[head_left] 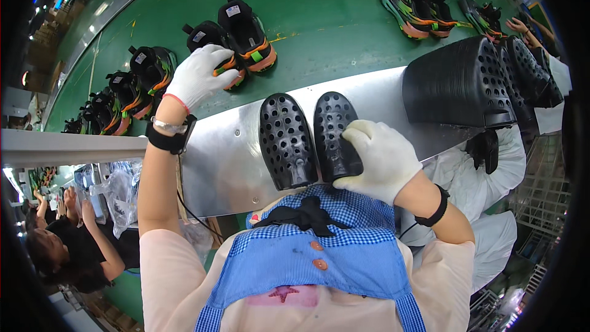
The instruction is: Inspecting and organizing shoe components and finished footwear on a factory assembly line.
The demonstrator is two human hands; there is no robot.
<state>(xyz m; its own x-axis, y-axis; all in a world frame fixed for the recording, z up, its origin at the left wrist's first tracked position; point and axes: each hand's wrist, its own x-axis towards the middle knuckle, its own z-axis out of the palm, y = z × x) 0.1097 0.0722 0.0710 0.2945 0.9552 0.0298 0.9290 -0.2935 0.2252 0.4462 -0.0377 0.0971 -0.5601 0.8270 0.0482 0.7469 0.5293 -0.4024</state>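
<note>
My left hand (200, 79), in a white glove, reaches onto the green surface and closes around the toe end of a black sneaker (201, 34) with orange and green trim. Beside it stands a matching sneaker (246, 29), untouched. In front of me, two black perforated shoe inserts lie side by side on the metal ledge. My right hand (384, 163), gloved too, grips the right insert (335, 117) with thumb and fingers along its right side and near end. The left insert (284, 138) is not held.
More sneakers (126, 89) line the green surface (319, 12) on the left, and others (418, 6) stand far right. A stack of black perforated inserts (455, 83) sits on the metal ledge (221, 178) at right. White sacks (485, 209) lie below it. Another person (74, 246) is at left.
</note>
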